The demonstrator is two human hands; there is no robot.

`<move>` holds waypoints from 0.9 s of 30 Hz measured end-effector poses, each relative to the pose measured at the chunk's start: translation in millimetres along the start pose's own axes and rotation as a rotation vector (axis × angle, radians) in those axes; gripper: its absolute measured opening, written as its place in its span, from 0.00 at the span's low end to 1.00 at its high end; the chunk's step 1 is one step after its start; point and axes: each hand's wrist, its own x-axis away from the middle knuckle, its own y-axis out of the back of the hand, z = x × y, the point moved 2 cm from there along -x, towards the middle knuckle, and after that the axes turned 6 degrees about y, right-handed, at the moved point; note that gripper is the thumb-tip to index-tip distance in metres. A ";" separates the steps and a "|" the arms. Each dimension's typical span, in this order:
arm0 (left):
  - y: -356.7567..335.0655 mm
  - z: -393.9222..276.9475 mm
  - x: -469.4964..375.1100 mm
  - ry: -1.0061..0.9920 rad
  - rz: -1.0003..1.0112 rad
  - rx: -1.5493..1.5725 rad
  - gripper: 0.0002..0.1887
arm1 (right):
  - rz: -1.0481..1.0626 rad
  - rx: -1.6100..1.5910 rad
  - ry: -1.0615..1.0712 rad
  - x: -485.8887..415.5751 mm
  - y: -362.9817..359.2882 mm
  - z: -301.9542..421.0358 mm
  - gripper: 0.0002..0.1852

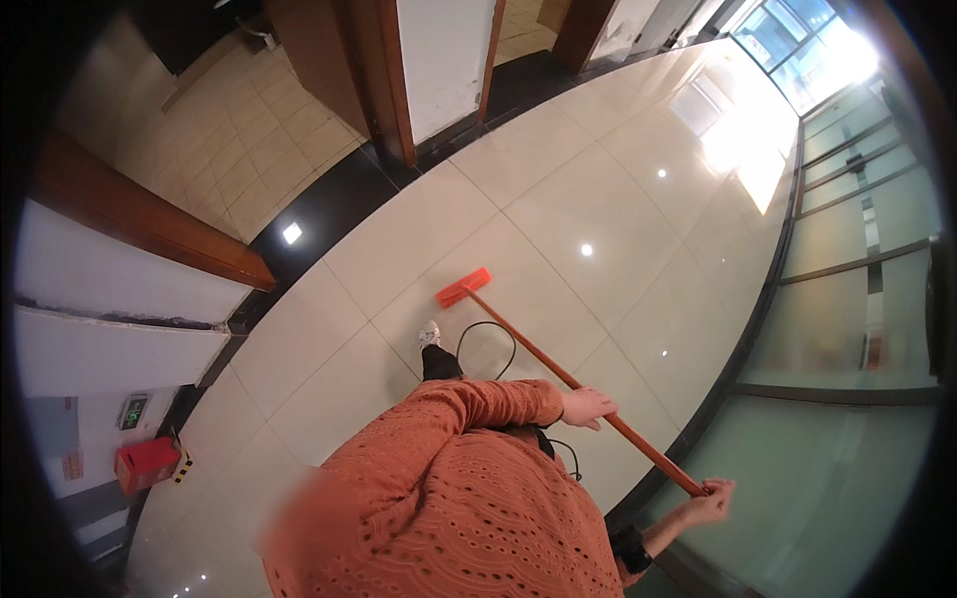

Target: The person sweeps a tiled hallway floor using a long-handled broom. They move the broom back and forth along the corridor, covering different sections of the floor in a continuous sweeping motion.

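A long-handled floor sweeper, a broom or a mop, runs diagonally before me. Its flat orange-red head (463,288) rests on the tiled floor just beyond my white shoe (429,334). The reddish-brown handle (538,353) slopes from the head up to my right side. My left hand (590,407) crosses my body and lies over the middle of the handle, thumb and fingers around it. At the handle's upper end, my right hand (710,500) is closed around the tip. Under the head, the wiping or sweeping part is hidden.
A black cable (513,340) loops near my leg. Along the right stands a frosted glass partition (830,463). To the left, a doorway has a dark stone threshold (318,205) and a brown door (321,56). A red box (147,463) stands against the left wall.
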 end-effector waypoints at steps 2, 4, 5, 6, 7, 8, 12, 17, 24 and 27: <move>-4.8 22.9 5.1 0.116 -0.011 -0.040 0.22 | 0.183 -0.109 -0.131 13.9 -12.3 -23.5 0.09; -4.7 59.3 22.7 0.257 -0.054 -0.069 0.21 | 0.316 -0.275 -0.247 36.5 -39.0 -43.2 0.11; -2.2 80.2 38.1 0.339 -0.096 -0.082 0.21 | 0.428 -0.279 -0.293 52.7 -54.3 -49.3 0.12; 0.7 99.1 56.2 0.400 -0.144 -0.131 0.22 | 0.488 -0.458 -0.453 72.2 -72.5 -55.0 0.14; 4.3 115.9 76.8 0.456 -0.200 -0.186 0.24 | 0.576 -0.626 -0.548 92.2 -90.1 -56.5 0.11; 6.9 130.3 98.0 0.582 -0.230 -0.165 0.28 | 0.649 -0.806 -0.594 111.8 -107.7 -54.4 0.14; 12.8 151.1 153.5 0.993 -0.215 -0.147 0.43 | 0.844 -0.878 -0.817 167.4 -132.4 -39.1 0.14; 6.5 124.3 134.5 0.932 -0.063 -0.174 0.44 | 0.721 -0.971 -0.748 147.8 -105.0 -36.2 0.15; -25.6 -2.7 10.5 0.161 0.006 0.009 0.41 | 0.271 -0.846 -0.299 24.8 25.7 -2.0 0.14; -38.1 -55.9 -27.5 -0.059 0.073 0.091 0.34 | 0.134 -0.764 -0.060 -0.2 79.5 32.7 0.14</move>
